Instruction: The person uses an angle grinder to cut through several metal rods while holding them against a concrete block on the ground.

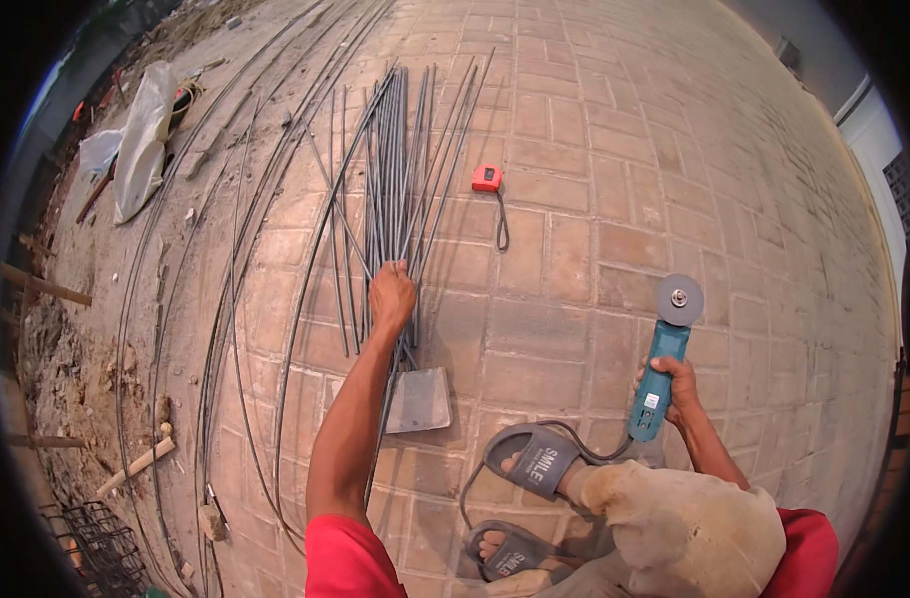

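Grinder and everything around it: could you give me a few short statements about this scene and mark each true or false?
1. The right hand holds the grinder. True.
2. Tall boots are being worn. False: they are grey sandals.
3. The left hand is on the metal rods. True.
4. The tape measure is red. True.
5. It lies among the rods. False: it is to their right, on the paving.

I see a teal angle grinder (669,344) with a white label (651,401) and a grey disc (678,316). The rods (387,159) are dark grey, the tape measure (487,182) red with a dark strap (502,227). I wear red sleeves (347,556), stained beige trousers (684,533) and 2 grey sandals (561,468) with pale lettering (542,464). Around me, the paving (545,334) is patterned in pinkish-tan rectangles.
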Demonstrator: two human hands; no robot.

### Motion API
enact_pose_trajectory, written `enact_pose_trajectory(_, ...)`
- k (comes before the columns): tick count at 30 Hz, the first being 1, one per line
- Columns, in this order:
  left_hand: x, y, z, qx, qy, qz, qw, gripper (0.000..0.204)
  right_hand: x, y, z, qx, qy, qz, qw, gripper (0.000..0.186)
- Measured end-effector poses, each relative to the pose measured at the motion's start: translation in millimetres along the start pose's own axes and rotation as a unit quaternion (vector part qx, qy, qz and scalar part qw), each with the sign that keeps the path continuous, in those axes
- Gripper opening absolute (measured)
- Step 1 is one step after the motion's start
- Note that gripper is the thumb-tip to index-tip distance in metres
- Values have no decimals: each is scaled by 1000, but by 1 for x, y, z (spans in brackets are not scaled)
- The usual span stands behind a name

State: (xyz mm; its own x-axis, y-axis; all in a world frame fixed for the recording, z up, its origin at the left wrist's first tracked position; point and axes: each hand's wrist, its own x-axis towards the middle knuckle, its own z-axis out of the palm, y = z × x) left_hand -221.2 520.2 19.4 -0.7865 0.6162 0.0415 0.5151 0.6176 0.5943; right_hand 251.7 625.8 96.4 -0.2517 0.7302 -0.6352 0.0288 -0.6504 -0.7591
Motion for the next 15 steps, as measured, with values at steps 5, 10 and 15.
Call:
enact_pose_trajectory(5, 22, 14, 21, -1, -26, 0, 1000, 39, 1, -1, -6, -7, 7, -5, 1000, 33)
enact_pose_trajectory(10, 44, 4, 26, -37, -46, -9, 998, 39, 6, 5, -12, 5, 19, -9, 1000, 32)
enact_pose_trajectory(15, 71, -11, 12, -40, -229, -68, 970, 40, 5, 9, -17, -23, 11, 20, 999, 38)
